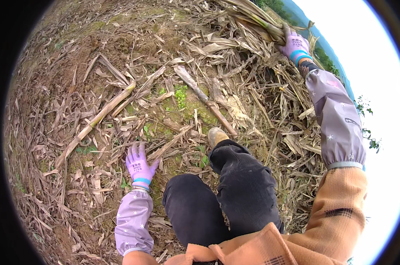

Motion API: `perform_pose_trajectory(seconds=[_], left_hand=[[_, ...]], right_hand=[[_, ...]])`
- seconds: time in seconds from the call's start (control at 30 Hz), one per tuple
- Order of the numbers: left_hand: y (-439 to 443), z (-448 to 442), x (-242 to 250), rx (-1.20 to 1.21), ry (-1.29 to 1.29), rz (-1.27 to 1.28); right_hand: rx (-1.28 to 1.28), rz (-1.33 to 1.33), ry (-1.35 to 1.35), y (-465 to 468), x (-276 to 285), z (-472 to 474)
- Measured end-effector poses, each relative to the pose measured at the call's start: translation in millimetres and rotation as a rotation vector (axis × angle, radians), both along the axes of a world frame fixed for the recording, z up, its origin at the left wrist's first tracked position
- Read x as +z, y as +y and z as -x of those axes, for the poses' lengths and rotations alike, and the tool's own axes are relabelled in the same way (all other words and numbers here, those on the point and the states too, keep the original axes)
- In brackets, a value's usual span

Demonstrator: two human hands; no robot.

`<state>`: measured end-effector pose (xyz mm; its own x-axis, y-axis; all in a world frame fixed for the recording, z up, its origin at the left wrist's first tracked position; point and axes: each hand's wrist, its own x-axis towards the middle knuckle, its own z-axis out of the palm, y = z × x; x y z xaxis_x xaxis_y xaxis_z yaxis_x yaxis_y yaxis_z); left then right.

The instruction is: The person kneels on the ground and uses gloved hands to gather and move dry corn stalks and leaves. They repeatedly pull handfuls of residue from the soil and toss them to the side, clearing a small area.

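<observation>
My right hand (296, 43), in a lilac work glove with a blue cuff, grips the ends of a bundle of dry corn stalks (249, 18) at the upper right. The bundle's far part runs out of the picture's top edge. Lower left, my left hand (141, 165) wears a matching glove that bears writing. Its fingers are spread and hold nothing, low over leaf litter; whether they touch the ground I cannot tell. Just ahead of the fingers and to the left lies a thick dry stalk (95, 121). Another stalk (206, 99) lies ahead of my boot.
My boot (216, 136) and dark trousers (248, 185) are at the centre. Dry leaves and stalks are heaped along a slope edge (286, 99) on the right, with hills beyond. Brown soil (97, 63) shows at the upper left; small green weeds (180, 96) grow between the stalks.
</observation>
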<state>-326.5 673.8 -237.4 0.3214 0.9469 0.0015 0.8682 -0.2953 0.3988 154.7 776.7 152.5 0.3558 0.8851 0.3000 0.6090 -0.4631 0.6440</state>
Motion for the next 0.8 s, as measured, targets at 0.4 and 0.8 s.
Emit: perform_pose_trajectory(seconds=[0.4,0.8], left_hand=[[20,10,-59,-0.151,0.343,0.496],[23,9,-94,-0.031,0.257,0.538]], right_hand=[[-0.486,0.019,0.355,-65,-105,-114],[-0.164,0.335,0.943,45,-205,30]])
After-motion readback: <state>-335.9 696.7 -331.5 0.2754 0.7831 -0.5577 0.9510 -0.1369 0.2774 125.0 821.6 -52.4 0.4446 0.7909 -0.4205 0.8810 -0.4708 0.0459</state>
